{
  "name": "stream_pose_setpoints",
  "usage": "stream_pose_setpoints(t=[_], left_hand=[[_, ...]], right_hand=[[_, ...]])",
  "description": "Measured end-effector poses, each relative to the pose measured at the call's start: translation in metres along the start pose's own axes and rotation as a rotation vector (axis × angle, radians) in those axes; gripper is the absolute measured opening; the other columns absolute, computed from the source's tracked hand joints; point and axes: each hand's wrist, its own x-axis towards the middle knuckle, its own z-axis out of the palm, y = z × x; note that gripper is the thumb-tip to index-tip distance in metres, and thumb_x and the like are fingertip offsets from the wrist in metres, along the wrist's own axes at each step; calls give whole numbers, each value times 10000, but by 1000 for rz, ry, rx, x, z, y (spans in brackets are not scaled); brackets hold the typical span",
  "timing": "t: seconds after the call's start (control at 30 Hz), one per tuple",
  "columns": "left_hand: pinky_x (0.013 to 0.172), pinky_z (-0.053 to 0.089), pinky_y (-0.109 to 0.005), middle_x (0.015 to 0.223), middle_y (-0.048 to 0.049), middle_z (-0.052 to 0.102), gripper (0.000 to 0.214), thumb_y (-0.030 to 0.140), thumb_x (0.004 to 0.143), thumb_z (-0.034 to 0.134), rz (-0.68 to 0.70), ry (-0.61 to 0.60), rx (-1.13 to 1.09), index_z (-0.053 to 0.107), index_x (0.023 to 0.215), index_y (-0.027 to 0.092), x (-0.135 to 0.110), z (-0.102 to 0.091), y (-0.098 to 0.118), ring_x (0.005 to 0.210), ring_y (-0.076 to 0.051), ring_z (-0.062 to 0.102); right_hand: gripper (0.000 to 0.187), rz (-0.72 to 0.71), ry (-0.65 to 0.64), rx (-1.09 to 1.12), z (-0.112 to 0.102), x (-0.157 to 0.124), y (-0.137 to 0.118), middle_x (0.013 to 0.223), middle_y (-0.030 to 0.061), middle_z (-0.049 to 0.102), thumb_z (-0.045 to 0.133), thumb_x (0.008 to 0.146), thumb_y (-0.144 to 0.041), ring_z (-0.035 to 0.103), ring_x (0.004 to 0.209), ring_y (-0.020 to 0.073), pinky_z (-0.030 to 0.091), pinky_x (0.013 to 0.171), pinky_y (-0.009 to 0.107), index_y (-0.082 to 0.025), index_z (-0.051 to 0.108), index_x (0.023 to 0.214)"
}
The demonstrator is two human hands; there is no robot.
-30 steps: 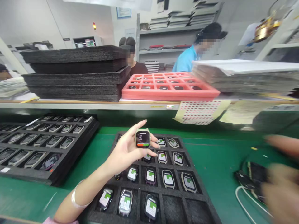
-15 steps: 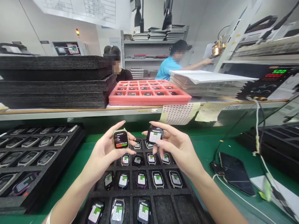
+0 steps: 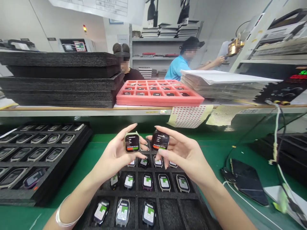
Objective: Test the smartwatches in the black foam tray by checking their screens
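Observation:
My left hand [image 3: 120, 153] holds a pale green smartwatch body [image 3: 132, 142] by its edges, its screen turned toward me. Between the fingers and thumb of my right hand [image 3: 183, 153] is a black smartwatch body [image 3: 160, 140]. Both screens are dark with lines of white text and a red and green bar at the bottom. Below my hands lies a black foam tray [image 3: 137, 198] with several watch bodies in its compartments, most with white and green screens. Two compartments at the front right hold nothing. My fingers partly hide the tray's back rows.
Another black foam tray [image 3: 51, 179] of watches stands at left. A phone [image 3: 249, 180] with cables lies at right. On the shelf are stacked black foam [image 3: 59, 86], a pink tray [image 3: 158, 101] and a sheet stack [image 3: 220, 88]. Two people [image 3: 176, 67] are beyond.
The black watch's screen has switched from a white and green grid to dark with text and a red and green bar. Both hands keep their grips; the view has shifted slightly.

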Motion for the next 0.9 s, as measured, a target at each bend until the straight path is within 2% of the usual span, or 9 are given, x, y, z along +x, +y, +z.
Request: stream_pose_setpoints(t=[0.1, 0.17, 0.3, 0.47, 0.6, 0.7, 0.8, 0.9], left_hand=[[830, 575, -339, 1062, -81, 644, 671, 94, 776, 670, -2, -21, 10, 395, 1378, 204, 0, 1, 0, 968, -215, 644], [833, 576, -336, 1065, -78, 642, 686, 95, 772, 684, 5, -18, 13, 389, 1380, 207, 0, 2, -1, 962, -211, 647], [717, 596, -294, 986, -68, 640, 648, 127, 822, 646, 20, -3, 21, 356, 1399, 189, 2, 3, -3, 875, -185, 656], [736, 589, -307, 998, -69, 634, 667, 104, 803, 652, 23, -20, 23, 360, 1397, 187, 2, 2, -3, 892, -188, 644], [708, 588, -324, 992, -79, 636, 574, 174, 839, 619, 21, -20, 17, 406, 1372, 184, 0, 5, -1, 891, -204, 639], [647, 587, -300, 941, -71, 641, 516, 238, 863, 606, 29, 40, 53, 438, 1347, 176, 1, 7, -1, 832, -195, 649], [578, 577, -266, 858, -52, 647, 472, 275, 873, 598, 43, 85, 102, 471, 1314, 163, 3, 6, -3, 730, -168, 651], [587, 578, -267, 865, -58, 650, 476, 253, 867, 598, 50, 77, 95, 465, 1313, 151, 5, 4, -6, 756, -177, 653]], right_hand=[[470, -9, -5, -33, -1, 1, 1, 981, 57, 696, 661, 851, -113, 646, 658, 126, 544, 497, 187, -271, 566, 1284], [481, -3, -14, -41, -2, 2, 2, 1029, 62, 693, 662, 851, -115, 657, 684, 137, 553, 515, 199, -278, 559, 1291], [461, -9, -6, -31, -3, 1, 2, 1042, 61, 689, 637, 862, -120, 663, 690, 149, 540, 502, 208, -280, 567, 1288], [283, -21, 63, -61, -2, 2, 4, 830, 41, 699, 588, 918, -229, 646, 580, 141, 508, 453, 207, -247, 635, 1196], [216, -3, 122, -89, 0, 4, 4, 814, 30, 702, 625, 898, -229, 599, 474, 98, 462, 404, 181, -239, 671, 1108], [251, 7, 102, -88, 0, 3, 3, 821, 35, 698, 621, 896, -231, 604, 499, 109, 469, 415, 195, -236, 657, 1144], [371, 14, 21, -87, -1, 1, 1, 924, 61, 700, 648, 858, -186, 639, 586, 147, 493, 445, 222, -235, 609, 1224], [493, 33, -57, -70, -2, 0, 0, 1039, 75, 686, 668, 822, -141, 665, 686, 172, 525, 501, 237, -249, 554, 1290]])
